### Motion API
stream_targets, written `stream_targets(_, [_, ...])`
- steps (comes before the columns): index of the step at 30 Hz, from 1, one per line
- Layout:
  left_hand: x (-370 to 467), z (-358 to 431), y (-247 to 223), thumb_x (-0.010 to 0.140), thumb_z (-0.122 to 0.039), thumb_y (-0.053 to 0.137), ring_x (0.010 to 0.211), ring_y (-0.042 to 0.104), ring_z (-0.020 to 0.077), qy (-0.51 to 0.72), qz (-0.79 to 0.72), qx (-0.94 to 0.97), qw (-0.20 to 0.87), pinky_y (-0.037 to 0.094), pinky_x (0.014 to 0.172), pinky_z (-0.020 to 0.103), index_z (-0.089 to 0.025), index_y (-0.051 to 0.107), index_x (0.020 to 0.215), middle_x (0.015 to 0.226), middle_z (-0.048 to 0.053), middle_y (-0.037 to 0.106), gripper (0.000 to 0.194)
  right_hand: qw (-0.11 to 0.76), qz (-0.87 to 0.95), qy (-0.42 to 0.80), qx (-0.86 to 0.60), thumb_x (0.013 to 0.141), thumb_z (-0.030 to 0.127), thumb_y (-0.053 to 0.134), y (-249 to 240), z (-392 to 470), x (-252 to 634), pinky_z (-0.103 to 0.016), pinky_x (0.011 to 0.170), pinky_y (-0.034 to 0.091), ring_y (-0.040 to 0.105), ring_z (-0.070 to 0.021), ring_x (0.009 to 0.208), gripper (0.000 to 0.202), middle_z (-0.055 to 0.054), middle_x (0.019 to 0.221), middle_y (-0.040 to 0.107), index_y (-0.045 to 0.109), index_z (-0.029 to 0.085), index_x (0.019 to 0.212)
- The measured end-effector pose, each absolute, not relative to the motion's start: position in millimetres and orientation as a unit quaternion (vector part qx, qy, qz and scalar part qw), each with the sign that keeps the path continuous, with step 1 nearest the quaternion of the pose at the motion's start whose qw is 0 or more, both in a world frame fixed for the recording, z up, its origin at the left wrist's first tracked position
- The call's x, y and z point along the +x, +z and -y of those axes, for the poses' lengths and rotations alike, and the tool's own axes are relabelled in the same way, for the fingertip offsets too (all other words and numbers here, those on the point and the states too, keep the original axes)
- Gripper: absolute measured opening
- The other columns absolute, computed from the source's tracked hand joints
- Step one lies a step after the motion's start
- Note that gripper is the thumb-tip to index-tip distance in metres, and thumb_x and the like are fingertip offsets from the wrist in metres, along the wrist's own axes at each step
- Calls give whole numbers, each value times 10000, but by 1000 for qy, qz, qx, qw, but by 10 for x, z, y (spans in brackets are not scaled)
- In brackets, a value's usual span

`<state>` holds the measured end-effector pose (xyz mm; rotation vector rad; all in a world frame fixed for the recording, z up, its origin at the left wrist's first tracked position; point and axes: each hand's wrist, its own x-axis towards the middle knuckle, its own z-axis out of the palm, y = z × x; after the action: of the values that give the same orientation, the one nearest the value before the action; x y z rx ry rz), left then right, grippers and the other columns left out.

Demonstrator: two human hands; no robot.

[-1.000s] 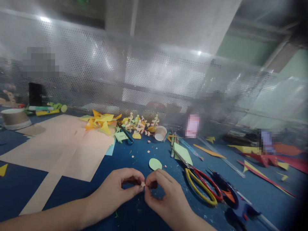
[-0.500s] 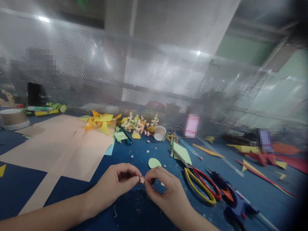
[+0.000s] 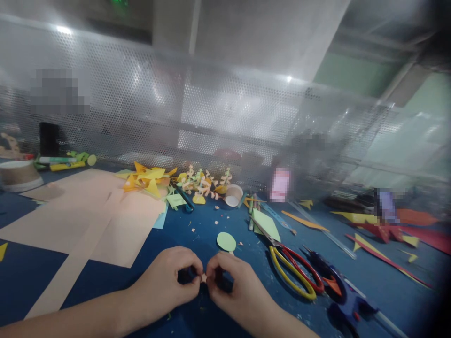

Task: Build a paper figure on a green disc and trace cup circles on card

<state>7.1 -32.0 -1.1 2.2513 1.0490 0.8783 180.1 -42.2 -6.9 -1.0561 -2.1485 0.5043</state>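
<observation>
Fingers: on the left hand (image 3: 165,281), thumb and forefinger are closed on one edge of a tiny paper star (image 3: 203,278); the right hand's (image 3: 246,293) tips meet at its other side, though whether they grip or only touch is hard to tell.
Star: peach-coloured, between the two hands, above the tabletop (image 3: 183,230). It is now a little nearer the person than a moment ago, which suggests fine shaping or turning at the fingertips.
Green disc: lying flat just beyond the right hand (image 3: 226,241), tiny scraps near it.
Scissors: right of the right hand (image 3: 276,243), yellow and red handles, blades by a pale green sheet (image 3: 269,225).
Glue gun: blue, beside the scissors (image 3: 352,300).
Peach sheets: spread beyond the left forearm (image 3: 123,234).
Yellow cut-outs: heaped at the sheets' far edge (image 3: 151,176), with curly paper sprigs beside them (image 3: 207,182).
</observation>
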Motion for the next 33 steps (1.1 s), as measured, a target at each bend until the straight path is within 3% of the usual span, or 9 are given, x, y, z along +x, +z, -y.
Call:
stream_targets(5, [82, 300, -30, 634, -62, 510, 636, 560, 134, 309, -384, 829, 265, 414, 604, 211, -185, 623, 659, 643, -13, 608, 169, 332, 830, 183, -410, 602, 11, 458, -85, 424, 1798, -187, 535, 405, 526, -110, 589, 207, 24, 640, 546, 519, 198, 669])
stream_targets(11, [55, 250, 36, 774, -195, 489, 765, 593, 153, 363, -391, 714, 454, 456, 720, 255, -186, 601, 783, 776, 2, 629, 113, 391, 808, 164, -409, 700, 36, 457, 2, 408, 1843, -200, 575, 423, 533, -112, 614, 176, 17, 656, 543, 518, 201, 700])
stream_targets(15, [53, 237, 18, 748, -226, 566, 783, 586, 144, 379, -341, 667, 543, 457, 758, 272, -189, 558, 826, 781, -10, 611, 86, 420, 815, 110, -383, 705, 33, 468, -4, 424, 1841, -204, 581, 429, 528, -118, 622, 183, 14, 655, 543, 522, 207, 696])
stream_targets(20, [82, 244, 12, 721, -192, 584, 746, 570, 136, 359, -343, 678, 542, 454, 731, 256, -174, 576, 764, 755, -17, 599, 48, 420, 824, 93, -370, 715, 44, 484, -13, 446, 1828, -199, 577, 439, 545, -119, 624, 171, 8, 660, 560, 539, 206, 707])
stream_targets(33, [65, 229, -33, 759, -161, 556, 848, 585, 140, 378, -323, 673, 548, 445, 819, 274, -200, 533, 875, 835, -10, 614, 125, 429, 810, 118, -383, 760, 89, 504, 32, 404, 1830, -213, 586, 469, 559, -122, 625, 135, -2, 678, 597, 567, 206, 743])
